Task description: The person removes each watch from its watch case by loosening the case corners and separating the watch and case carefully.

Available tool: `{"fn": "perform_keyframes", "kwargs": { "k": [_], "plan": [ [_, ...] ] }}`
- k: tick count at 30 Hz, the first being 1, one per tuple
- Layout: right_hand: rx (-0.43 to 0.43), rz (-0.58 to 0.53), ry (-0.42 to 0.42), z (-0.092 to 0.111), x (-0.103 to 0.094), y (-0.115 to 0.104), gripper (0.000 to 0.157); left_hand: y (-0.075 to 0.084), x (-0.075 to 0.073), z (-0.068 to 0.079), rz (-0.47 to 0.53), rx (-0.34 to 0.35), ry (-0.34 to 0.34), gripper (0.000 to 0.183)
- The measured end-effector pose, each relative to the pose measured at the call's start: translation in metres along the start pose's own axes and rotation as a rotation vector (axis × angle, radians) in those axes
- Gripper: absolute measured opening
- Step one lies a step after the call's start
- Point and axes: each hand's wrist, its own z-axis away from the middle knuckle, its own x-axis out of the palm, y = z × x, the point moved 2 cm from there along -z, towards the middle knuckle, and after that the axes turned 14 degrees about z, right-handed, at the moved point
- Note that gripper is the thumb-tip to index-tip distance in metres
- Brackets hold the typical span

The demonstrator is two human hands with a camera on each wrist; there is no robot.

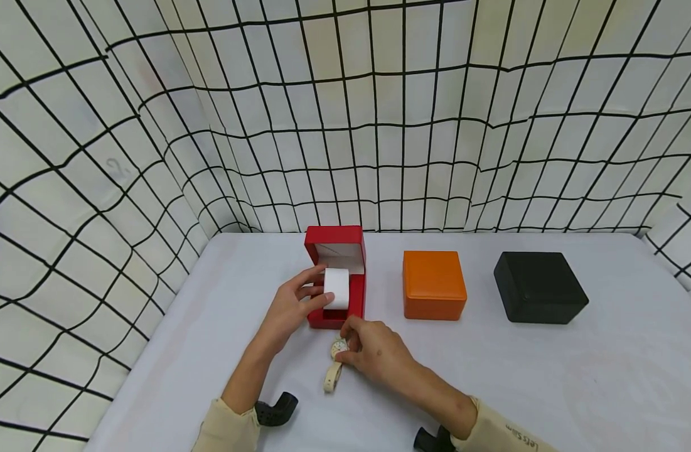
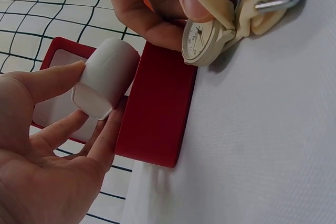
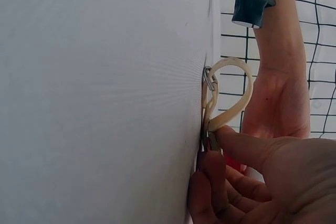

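Note:
A red watch box [image 1: 336,319] stands with its lid raised toward the back of the table. My left hand [image 1: 291,307] grips the white watch cushion [image 1: 336,287] between thumb and fingers; in the left wrist view the cushion [image 2: 107,74] is tilted above the box's red base [image 2: 157,108]. In front of the box, my right hand [image 1: 379,351] pinches a cream-strapped wristwatch [image 1: 338,349] by its case. The strap hangs toward the front, and the left wrist view shows the white dial [image 2: 198,40] and a silver buckle [image 2: 283,1].
To the right of the red box sit a closed orange box [image 1: 434,285] and a closed black box [image 1: 540,287]. A white cloth [image 1: 610,376] covers the table. A black-lined white wall [image 1: 401,125] rises behind and at the left.

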Motion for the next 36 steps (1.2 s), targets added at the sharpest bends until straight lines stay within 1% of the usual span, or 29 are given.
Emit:
{"fn": "perform_keyframes", "kwargs": {
  "k": [5, 12, 16, 21, 23, 25, 28, 31, 33, 36],
  "plan": [
    [-0.010, 0.022, 0.004, 0.000, 0.000, 0.000, 0.031, 0.000, 0.000, 0.000, 0.001, -0.003, -0.001, 0.065],
    [-0.001, -0.001, -0.011, 0.002, -0.004, 0.000, 0.031, -0.001, 0.000, 0.000, 0.000, 0.002, -0.010, 0.066],
    [-0.014, -0.006, 0.007, 0.003, -0.008, 0.002, 0.026, -0.001, 0.000, -0.001, 0.003, 0.007, -0.006, 0.066],
    [-0.018, -0.027, 0.061, 0.001, -0.016, 0.007, 0.009, 0.000, 0.000, 0.000, 0.015, 0.016, 0.012, 0.065],
    [-0.025, -0.045, 0.101, -0.001, -0.020, 0.009, 0.005, 0.000, 0.000, 0.000, 0.019, 0.021, 0.016, 0.064],
    [-0.032, -0.073, 0.143, -0.003, -0.024, 0.011, 0.003, 0.000, 0.000, -0.001, 0.026, 0.024, 0.019, 0.063],
    [-0.043, -0.137, 0.201, -0.007, -0.029, 0.012, 0.008, 0.000, 0.001, -0.001, 0.035, 0.027, 0.021, 0.061],
    [-0.049, -0.193, 0.251, -0.011, -0.034, 0.013, 0.019, 0.001, 0.003, 0.000, 0.049, 0.021, 0.016, 0.059],
    [-0.057, -0.213, 0.278, -0.013, -0.036, 0.014, 0.026, 0.001, 0.004, 0.000, 0.054, 0.013, 0.015, 0.058],
    [-0.068, -0.237, 0.291, -0.015, -0.037, 0.014, 0.032, 0.000, 0.005, 0.000, 0.049, 0.004, 0.018, 0.058]
  ]
}}
